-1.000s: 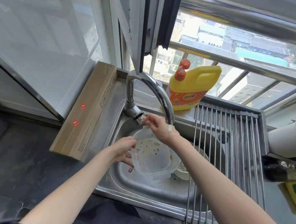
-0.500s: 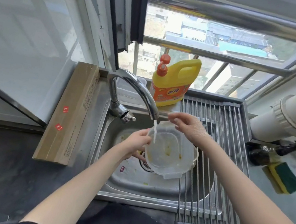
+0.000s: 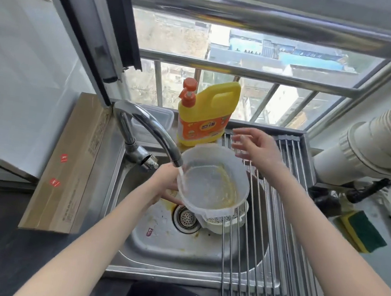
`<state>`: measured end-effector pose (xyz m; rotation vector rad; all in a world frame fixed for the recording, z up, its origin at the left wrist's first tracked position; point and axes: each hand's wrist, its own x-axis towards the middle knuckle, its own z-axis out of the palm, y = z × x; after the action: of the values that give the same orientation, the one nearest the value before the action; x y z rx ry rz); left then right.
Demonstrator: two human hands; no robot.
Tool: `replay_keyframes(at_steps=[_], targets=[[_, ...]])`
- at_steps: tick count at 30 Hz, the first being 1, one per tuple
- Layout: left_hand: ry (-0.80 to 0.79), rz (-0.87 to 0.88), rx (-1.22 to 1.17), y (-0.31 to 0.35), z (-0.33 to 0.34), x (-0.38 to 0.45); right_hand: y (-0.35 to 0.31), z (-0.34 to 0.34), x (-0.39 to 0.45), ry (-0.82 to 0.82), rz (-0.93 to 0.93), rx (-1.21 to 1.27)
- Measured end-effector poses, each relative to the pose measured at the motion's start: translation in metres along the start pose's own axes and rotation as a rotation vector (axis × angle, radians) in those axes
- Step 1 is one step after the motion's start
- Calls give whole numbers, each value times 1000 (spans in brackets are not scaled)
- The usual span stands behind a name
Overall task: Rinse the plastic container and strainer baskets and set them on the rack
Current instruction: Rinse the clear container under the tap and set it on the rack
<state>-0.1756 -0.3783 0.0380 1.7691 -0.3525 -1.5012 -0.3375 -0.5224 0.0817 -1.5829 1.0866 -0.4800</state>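
Note:
My left hand [image 3: 167,181] grips the left rim of a translucent plastic container [image 3: 212,183], holding it tilted under the faucet [image 3: 150,131]. A thin stream of water runs into it, and yellow residue clings to its inner wall. My right hand [image 3: 253,145] hovers just behind the container with its fingers spread, touching nothing. A white strainer basket [image 3: 225,222] lies in the sink [image 3: 174,251] beneath the container, partly hidden by it and by the rack. The roll-up metal rack [image 3: 273,248] spans the sink's right half.
A yellow dish-soap jug [image 3: 206,116] and a clear lidded box [image 3: 155,119] stand behind the sink. A long cardboard box [image 3: 70,162] lies left of it. A yellow-green sponge [image 3: 362,231] and a large white duct [image 3: 377,144] are on the right.
My right hand left the faucet handle, touched the container's far rim, then drew back and opened. Water began to run. My left hand raised the container under the spout.

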Motion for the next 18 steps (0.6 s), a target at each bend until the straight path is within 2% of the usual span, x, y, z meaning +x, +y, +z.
replay_keyframes(at_steps=[5, 8, 11, 14, 16, 18], targets=[[43, 18, -119, 4, -19, -2, -71, 15, 46, 48, -309, -185], [44, 48, -161, 9, -22, -9, -114, 44, 74, -8, -430, -323], [137, 174, -220, 27, -18, -19, -137, 76, 99, -123, -301, -473], [282, 308, -301, 37, -24, -24, -132, 95, 114, -221, -155, -619], [334, 342, -289, 39, -30, -29, -123, 98, 122, -289, -119, -732], [373, 342, -253, 38, -35, -32, -117, 98, 126, -307, -157, -780]])
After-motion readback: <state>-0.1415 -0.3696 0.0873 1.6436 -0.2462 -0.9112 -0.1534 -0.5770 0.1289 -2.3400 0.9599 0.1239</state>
